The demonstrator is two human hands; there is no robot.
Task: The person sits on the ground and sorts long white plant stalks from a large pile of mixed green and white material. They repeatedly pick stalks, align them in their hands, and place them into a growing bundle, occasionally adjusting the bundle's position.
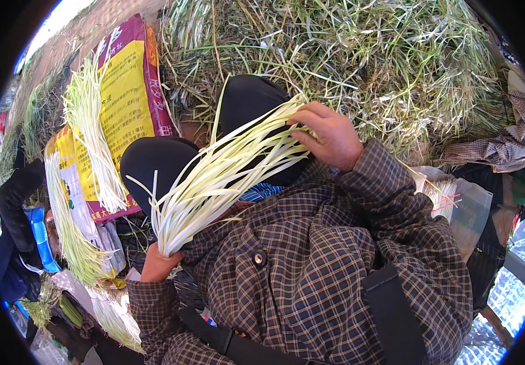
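Observation:
A bunch of blanched yellow chives lies slantwise over my black-clad knees. My left hand grips its white stem ends at the lower left. At the upper right, my right hand has thumb and fingers around some pale yellow leaf tips. Left of my knees, a second bunch of chives rests on a yellow and purple printed sack. Further left, a third bunch lies on another printed sack.
A broad heap of loose green and dry leaves spreads ahead. More pale chives lie at lower left. A dark-sleeved arm of another person shows at far left. Checked cloth and a bundle of thin pale strips are at right.

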